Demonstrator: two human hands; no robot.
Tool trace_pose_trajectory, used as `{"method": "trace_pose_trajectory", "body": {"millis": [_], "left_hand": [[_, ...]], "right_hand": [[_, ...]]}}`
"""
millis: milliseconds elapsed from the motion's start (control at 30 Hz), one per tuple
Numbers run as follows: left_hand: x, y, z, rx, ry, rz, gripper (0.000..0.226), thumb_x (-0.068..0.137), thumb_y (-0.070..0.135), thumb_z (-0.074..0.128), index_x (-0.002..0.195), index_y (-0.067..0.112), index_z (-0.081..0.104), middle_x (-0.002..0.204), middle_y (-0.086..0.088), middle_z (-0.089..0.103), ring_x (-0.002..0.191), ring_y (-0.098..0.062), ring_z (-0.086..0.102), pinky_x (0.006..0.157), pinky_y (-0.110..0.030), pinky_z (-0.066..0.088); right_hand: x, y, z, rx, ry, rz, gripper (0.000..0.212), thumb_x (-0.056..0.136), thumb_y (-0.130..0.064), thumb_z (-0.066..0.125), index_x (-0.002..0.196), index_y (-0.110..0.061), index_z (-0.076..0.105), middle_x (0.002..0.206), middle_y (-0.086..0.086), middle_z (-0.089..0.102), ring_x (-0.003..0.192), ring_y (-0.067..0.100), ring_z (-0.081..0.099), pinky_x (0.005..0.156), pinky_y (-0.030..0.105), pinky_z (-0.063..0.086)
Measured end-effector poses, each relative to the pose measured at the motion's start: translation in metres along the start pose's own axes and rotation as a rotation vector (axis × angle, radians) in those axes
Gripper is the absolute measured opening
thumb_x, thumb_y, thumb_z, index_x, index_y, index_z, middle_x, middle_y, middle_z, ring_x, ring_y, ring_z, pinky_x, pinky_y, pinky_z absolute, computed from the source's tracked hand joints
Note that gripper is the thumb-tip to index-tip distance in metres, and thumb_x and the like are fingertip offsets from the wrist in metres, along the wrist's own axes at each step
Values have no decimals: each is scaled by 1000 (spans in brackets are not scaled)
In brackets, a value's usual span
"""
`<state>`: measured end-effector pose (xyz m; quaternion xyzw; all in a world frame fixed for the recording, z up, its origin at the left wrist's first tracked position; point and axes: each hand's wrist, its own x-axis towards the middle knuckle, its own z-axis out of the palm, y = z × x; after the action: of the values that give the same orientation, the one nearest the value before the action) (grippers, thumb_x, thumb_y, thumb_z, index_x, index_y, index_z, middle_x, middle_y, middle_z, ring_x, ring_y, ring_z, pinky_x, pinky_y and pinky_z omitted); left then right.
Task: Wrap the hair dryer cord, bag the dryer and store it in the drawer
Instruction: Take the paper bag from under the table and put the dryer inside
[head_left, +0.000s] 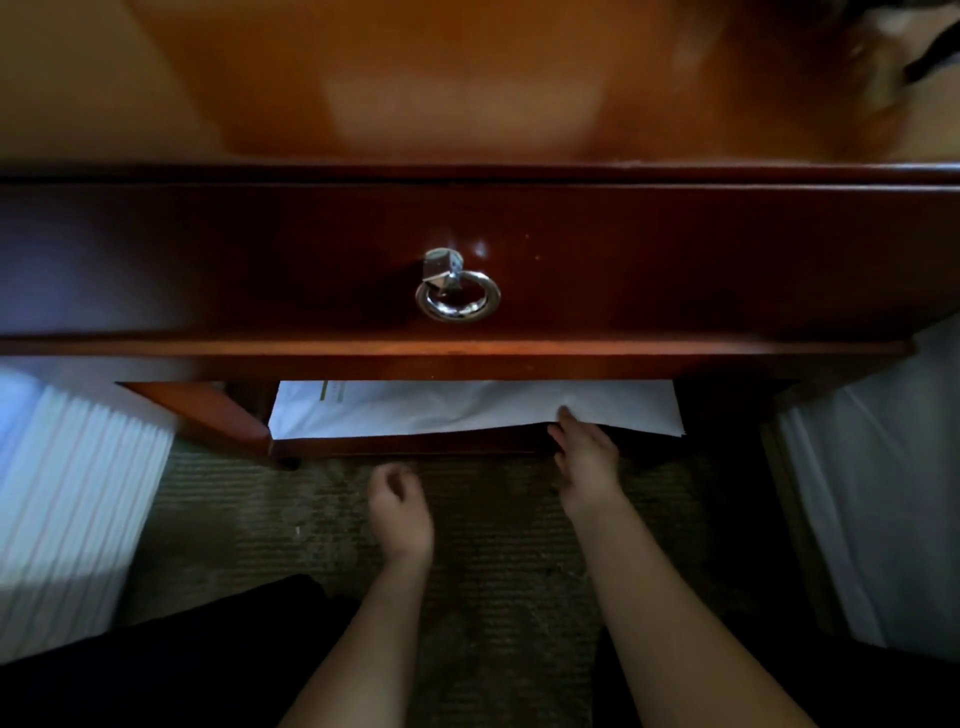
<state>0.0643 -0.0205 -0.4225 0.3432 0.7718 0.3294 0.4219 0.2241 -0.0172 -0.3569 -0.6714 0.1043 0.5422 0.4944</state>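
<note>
Two bare hands low before wooden nightstand (727, 358). White bag (467, 410) lies flat in open bottom drawer (415, 447), reaching its front right corner; dryer itself not visible. Right hand (584, 457), fingers nearly straight, touches bag's front edge. Left hand (400, 506) hovers over carpet (493, 561) just off drawer's front edge, fingers loosely curled, holding nothing. Upper drawer (675, 260) closed, ring pull (457, 296) hanging at centre.

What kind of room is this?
Probably a bedroom, maybe a hotel room: a dark wooden nightstand with a ring pull, white bedding on either side, and carpet on the floor.
</note>
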Motion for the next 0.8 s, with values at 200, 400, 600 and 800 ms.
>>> {"method": "trace_pose_trajectory", "body": {"millis": [200, 400, 600, 800], "left_hand": [[-17, 49, -25, -688, -163, -468, 59, 95, 56, 34, 133, 13, 48, 125, -6, 57, 118, -21, 55, 96, -37, 38], [-50, 107, -64, -788, -31, -338, 34, 93, 14, 54, 127, 10, 51, 120, -6, 56, 118, -24, 54, 92, -37, 44], [-110, 157, -113, -959, 85, -137, 18, 93, 8, 54, 111, 11, 54, 107, -8, 57, 96, -19, 55, 88, -34, 47], [-150, 186, -158, -997, 74, -18, 12, 90, 12, 59, 102, 13, 56, 97, -3, 59, 97, -21, 56, 100, -44, 47]], "right_hand": [[-55, -5, -4, 202, -67, -116, 36, 90, -17, 59, 125, -14, 55, 131, 7, 56, 123, 18, 50, 104, 31, 31], [-128, -8, -5, 184, -129, -268, 16, 94, -20, 53, 104, -10, 60, 101, -1, 61, 104, 12, 55, 91, 20, 37], [-202, -23, -24, 134, -163, -442, 24, 94, -13, 52, 71, -13, 56, 68, 1, 57, 60, 6, 55, 56, 15, 42], [-257, -32, -41, 103, -210, -542, 22, 91, -13, 55, 69, -13, 58, 72, 4, 57, 67, 11, 54, 69, 26, 44]]}}
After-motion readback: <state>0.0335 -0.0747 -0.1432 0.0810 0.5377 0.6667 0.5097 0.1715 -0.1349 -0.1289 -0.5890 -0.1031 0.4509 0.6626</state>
